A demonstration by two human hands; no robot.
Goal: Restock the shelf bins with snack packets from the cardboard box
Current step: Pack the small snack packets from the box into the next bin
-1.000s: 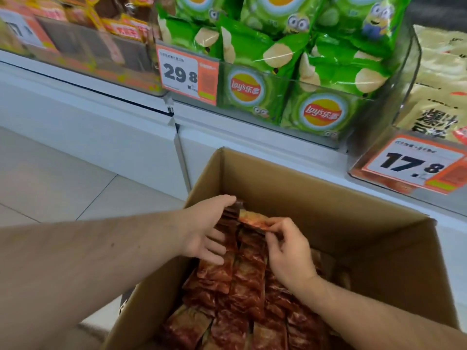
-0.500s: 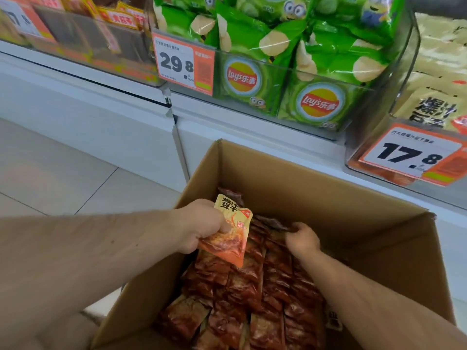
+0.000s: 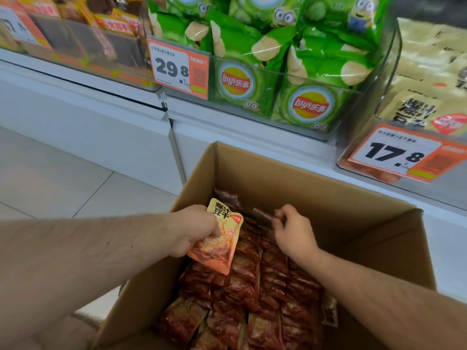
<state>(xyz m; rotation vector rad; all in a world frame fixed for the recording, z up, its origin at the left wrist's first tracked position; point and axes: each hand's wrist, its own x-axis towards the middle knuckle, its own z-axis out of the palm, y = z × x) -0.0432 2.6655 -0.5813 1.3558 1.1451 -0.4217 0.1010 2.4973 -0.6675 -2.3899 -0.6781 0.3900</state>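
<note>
Over the open cardboard box [image 3: 290, 190], which stands on the floor below the shelf bins [image 3: 278, 79], the left hand [image 3: 194, 231] grips an orange snack packet [image 3: 217, 238] with curled fingers, holding it just above the rows of dark red packets [image 3: 252, 294] inside. Near the far wall of the box, the right hand [image 3: 294, 231] pinches the top edge of one dark red packet [image 3: 262, 218] between thumb and fingertips.
</note>
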